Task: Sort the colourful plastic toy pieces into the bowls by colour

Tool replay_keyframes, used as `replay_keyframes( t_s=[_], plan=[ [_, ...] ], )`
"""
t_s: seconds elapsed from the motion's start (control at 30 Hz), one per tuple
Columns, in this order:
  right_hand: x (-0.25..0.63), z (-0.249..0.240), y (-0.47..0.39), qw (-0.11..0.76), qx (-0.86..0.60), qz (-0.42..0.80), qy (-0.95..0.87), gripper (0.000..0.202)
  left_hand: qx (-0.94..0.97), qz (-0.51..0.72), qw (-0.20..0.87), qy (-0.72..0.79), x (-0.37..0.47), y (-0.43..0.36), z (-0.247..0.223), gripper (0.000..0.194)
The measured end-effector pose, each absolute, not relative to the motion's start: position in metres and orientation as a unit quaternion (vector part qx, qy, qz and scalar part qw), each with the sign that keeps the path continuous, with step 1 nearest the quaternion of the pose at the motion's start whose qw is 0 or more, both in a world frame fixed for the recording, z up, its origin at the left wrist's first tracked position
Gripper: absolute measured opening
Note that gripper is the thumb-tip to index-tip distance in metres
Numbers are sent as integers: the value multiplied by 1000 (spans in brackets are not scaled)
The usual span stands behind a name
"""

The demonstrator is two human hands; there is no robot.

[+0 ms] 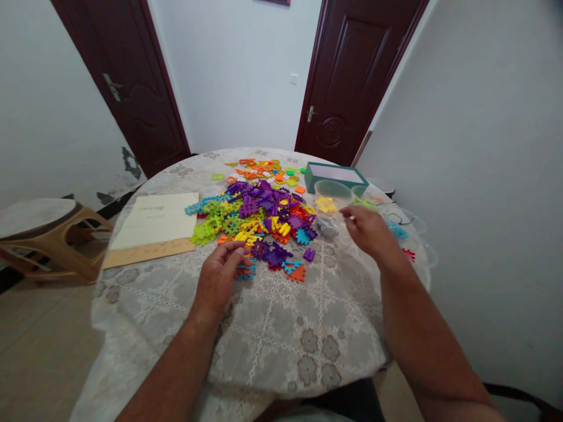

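Two hands reach over the surface (pixel 281 328). Fingers loosely curled, the left hand (pixel 222 269) is at the near left edge of the colourful pile (pixel 268 205), mid-frame. Bent and narrow, the right hand (pixel 367 228) is just beside the clear tub (pixel 333 189), right of centre, with yellow pieces (pixel 326 205) inside. Whether either grips a piece, I cannot tell. Beyond the tub stands the green box (pixel 336 184); paper (pixel 153 220) lies left. Patterned cloth spreads between the forearms, from pile to near edge.
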State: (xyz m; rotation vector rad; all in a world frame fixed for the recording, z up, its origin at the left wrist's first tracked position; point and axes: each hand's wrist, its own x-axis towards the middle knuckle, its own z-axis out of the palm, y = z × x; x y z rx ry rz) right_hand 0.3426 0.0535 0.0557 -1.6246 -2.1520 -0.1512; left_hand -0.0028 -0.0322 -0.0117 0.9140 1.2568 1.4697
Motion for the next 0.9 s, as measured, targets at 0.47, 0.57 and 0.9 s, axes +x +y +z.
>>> replay_keyframes(
  t_s=[0.47, 0.57, 0.9],
  plan=[
    [290, -2, 35, 76, -458, 98, -880, 27, 435, 566, 429, 553, 2, -34, -11, 41],
    [285, 8, 30, 163, -442, 120, -874, 24, 446, 557, 440, 545, 4, -33, -11, 41],
    [202, 19, 5, 303, -337, 303, -838, 31, 461, 508, 587, 430, 9, -39, -10, 53]
  ],
)
